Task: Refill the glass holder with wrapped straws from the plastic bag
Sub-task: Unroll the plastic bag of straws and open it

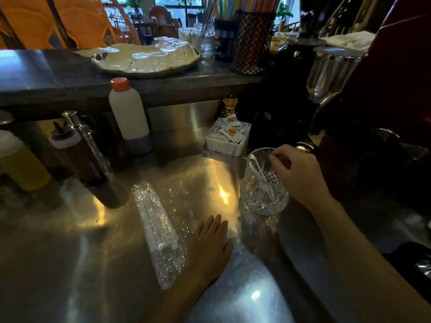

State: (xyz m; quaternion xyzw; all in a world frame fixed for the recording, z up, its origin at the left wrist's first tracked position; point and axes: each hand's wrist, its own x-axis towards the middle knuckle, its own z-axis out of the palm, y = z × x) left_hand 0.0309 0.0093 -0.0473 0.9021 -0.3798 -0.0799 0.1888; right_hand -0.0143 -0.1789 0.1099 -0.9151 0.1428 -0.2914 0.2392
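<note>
A clear plastic bag point(163, 220) of white wrapped straws point(155, 223) lies on the steel counter, centre. My left hand point(211, 243) rests flat on the bag's right edge, fingers together and extended. To the right stands a cut-glass holder point(263, 183) with a white wrapped straw point(257, 167) leaning inside it. My right hand point(296, 169) hovers over the holder's rim, fingertips pinched at the top; whether they grip a straw is hard to see.
A white bottle with an orange cap point(129, 117), a metal shaker point(86, 143) and sauce bottles point(21, 159) stand at left. A white tray of sugar packets point(227, 136) sits behind the holder. Dark machines point(349, 113) crowd the right. A raised shelf point(70, 75) carries upturned glasses.
</note>
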